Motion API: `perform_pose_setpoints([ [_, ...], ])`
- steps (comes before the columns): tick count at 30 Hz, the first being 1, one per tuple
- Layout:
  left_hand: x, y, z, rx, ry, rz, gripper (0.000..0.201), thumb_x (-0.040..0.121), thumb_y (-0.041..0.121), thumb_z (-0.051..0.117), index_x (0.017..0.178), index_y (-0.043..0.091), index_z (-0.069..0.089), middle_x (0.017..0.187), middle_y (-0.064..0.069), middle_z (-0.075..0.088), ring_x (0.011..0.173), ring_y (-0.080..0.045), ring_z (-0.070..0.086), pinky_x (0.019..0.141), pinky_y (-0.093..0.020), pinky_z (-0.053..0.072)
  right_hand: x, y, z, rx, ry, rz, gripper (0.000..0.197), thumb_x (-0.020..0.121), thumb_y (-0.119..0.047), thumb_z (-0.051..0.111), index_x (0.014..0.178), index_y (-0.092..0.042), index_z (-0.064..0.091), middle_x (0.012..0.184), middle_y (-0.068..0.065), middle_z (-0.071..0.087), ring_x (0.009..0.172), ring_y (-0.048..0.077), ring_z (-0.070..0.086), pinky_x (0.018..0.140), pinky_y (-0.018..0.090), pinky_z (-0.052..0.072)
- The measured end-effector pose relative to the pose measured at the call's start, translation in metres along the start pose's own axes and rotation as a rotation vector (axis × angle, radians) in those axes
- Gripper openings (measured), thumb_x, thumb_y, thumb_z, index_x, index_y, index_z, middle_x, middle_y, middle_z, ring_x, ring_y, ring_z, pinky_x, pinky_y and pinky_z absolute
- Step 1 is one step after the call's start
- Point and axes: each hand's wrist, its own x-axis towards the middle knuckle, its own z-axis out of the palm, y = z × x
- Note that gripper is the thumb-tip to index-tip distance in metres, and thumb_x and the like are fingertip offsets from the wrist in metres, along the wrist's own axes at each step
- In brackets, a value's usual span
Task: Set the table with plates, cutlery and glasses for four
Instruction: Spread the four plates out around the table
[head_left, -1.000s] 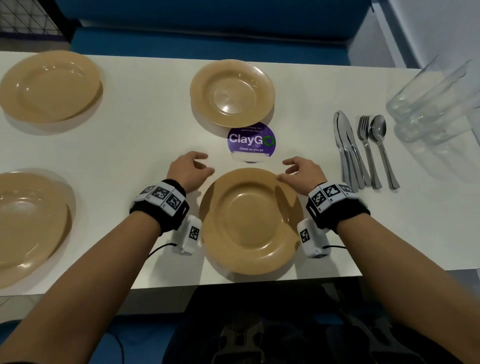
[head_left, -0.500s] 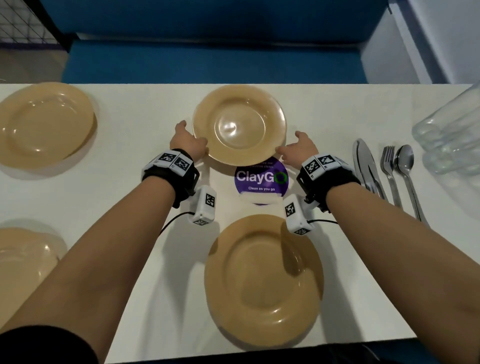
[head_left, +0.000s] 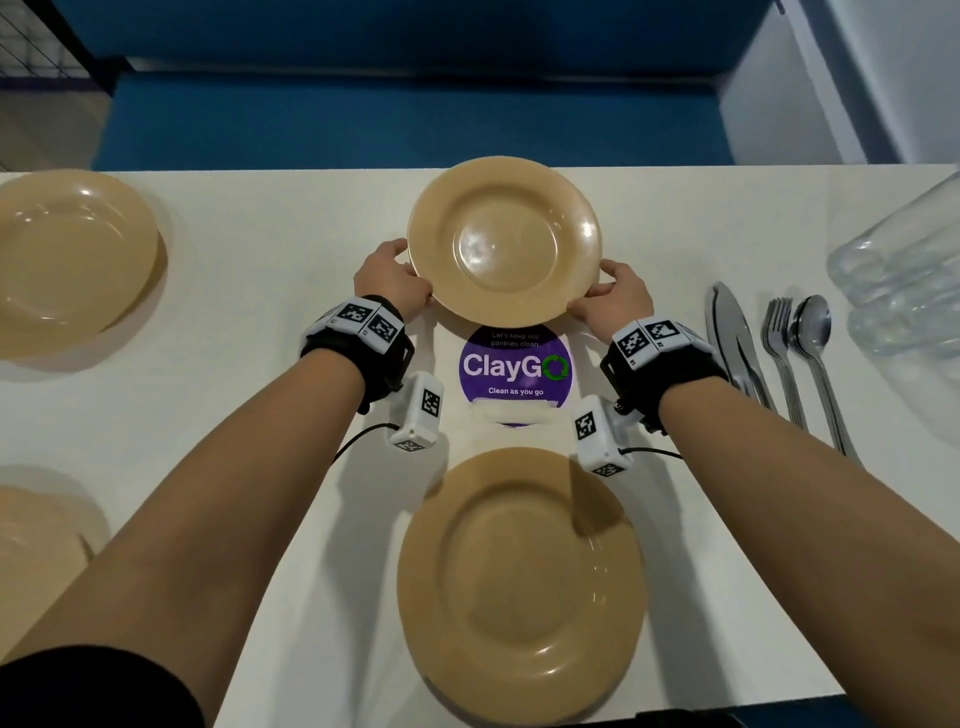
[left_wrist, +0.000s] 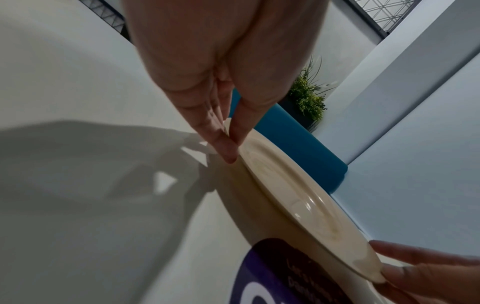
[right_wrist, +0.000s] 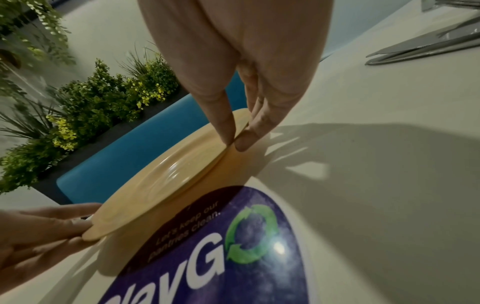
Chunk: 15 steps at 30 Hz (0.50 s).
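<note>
Now, on the far side of the white desk (head_left: 270, 249), left hand (head_left: 389, 283) and right hand (head_left: 613, 299) each pinch the far plate (head_left: 504, 241) rim, face up, near edge raised per wrist views; the head view adds cutlery (head_left: 769, 358) rightward.

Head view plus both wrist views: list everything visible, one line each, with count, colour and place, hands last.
far plate: one, tan, far edge, gripped at both sides
near plate: one, tan, near edge
left plates: two, tan, left side, one far, one near
sticker: one, purple, ClayGo, between the centre plates
knives: stacked, silver, right
forks: stacked, silver, beside the knives
spoons: stacked, silver, right of the forks
glasses: clear, count unclear, far right
table: one, white
bench: blue, beyond the table
plants: green, behind the bench
left hand: pinches the plate rim
right hand: pinches the opposite rim
</note>
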Motion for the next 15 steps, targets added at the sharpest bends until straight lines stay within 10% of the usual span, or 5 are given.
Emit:
perform_pose_setpoints([
  [6, -0.006, 0.002, -0.002, -0.008, 0.013, -0.009, 0.071, 0.073, -0.001, 0.064, 0.138, 0.019, 0.043, 0.108, -0.004, 0.069, 0.1, -0.022, 0.066, 0.088, -0.037, 0.056, -0.003, 0.002, -0.001, 0.002, -0.001, -0.015, 0.07, 0.078, -0.008, 0.065, 0.141, -0.017, 0.037, 0.094, -0.003, 0.061, 0.108, 0.02, 0.06, 0.1, 0.035, 0.046],
  [15, -0.062, 0.036, 0.004, 0.324, 0.15, 0.245, 0.06, 0.084, 0.024, 0.061, 0.14, 0.022, 0.038, 0.14, -0.005, 0.039, 0.13, -0.026, 0.032, 0.099, -0.029, 0.034, -0.024, 0.009, -0.03, -0.015, 0.128, -0.069, 0.055, 0.085, -0.021, 0.061, 0.136, -0.014, 0.043, 0.119, 0.004, 0.061, 0.107, 0.02, 0.06, 0.092, 0.028, 0.047],
])
